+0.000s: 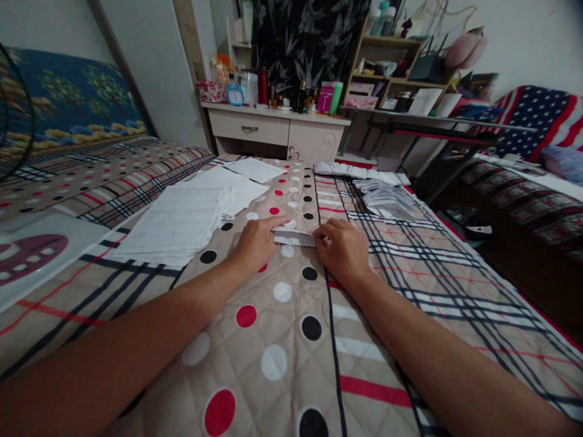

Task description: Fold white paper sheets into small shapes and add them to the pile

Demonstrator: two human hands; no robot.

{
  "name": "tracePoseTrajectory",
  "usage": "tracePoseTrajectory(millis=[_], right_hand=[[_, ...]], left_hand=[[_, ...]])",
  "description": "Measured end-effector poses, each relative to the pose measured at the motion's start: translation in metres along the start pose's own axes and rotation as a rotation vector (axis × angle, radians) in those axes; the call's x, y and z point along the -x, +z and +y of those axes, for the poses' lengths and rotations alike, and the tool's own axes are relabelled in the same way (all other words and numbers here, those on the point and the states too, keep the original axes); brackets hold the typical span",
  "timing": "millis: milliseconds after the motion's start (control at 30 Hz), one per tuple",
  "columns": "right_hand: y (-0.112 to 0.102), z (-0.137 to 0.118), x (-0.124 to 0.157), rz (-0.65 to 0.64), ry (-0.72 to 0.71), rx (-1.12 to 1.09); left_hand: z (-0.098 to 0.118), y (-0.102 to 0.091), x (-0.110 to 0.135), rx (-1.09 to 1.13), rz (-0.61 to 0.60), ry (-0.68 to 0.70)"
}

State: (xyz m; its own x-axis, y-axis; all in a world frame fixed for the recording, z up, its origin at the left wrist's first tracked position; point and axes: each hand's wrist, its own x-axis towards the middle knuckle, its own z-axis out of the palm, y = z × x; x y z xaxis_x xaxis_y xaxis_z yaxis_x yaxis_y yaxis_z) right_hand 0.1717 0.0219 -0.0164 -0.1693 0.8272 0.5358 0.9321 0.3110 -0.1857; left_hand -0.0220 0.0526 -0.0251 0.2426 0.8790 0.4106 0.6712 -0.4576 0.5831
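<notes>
Between my two hands a narrow folded strip of white paper point(295, 237) is held just over the quilted bedspread. My left hand point(257, 240) pinches its left end, with the thumb and forefinger at the upper edge. At the right end my right hand point(344, 247) grips the strip with curled fingers. To the left lies a stack of printed paper sheets point(175, 218), with more white sheets behind it. Over on the right sits a pile of folded paper strips point(387, 199), and behind that a long white pleated paper bundle point(359, 172).
The spotted and checked bedspread point(282, 328) covers the bed under everything. A white plastic bag point(50, 249) lies at the far left. Beyond the bed stand a white dresser point(268, 128) with bottles on top and a desk with shelves point(387, 79). The bed's edge drops off at right.
</notes>
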Motion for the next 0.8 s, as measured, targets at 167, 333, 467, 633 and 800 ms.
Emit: tracePoseTrajectory(millis=[167,333,467,633,800], right_hand=[[-0.009,0.034,-0.007,0.118,0.125,0.052],[-0.029,0.106,-0.011,0.266,0.319,0.104],[-0.040,0.160,-0.007,0.317,0.433,0.183],[-0.036,0.193,-0.005,0.276,0.469,0.277],[-0.028,0.198,-0.012,0.182,0.481,0.436]], left_hand=[[-0.001,0.003,0.000,0.139,-0.012,0.100],[-0.006,0.008,-0.004,0.114,-0.070,0.083],[-0.009,0.011,-0.006,0.104,-0.067,0.057],[-0.010,0.012,-0.006,0.069,-0.086,0.067],[-0.012,0.012,-0.007,0.015,-0.081,0.132]])
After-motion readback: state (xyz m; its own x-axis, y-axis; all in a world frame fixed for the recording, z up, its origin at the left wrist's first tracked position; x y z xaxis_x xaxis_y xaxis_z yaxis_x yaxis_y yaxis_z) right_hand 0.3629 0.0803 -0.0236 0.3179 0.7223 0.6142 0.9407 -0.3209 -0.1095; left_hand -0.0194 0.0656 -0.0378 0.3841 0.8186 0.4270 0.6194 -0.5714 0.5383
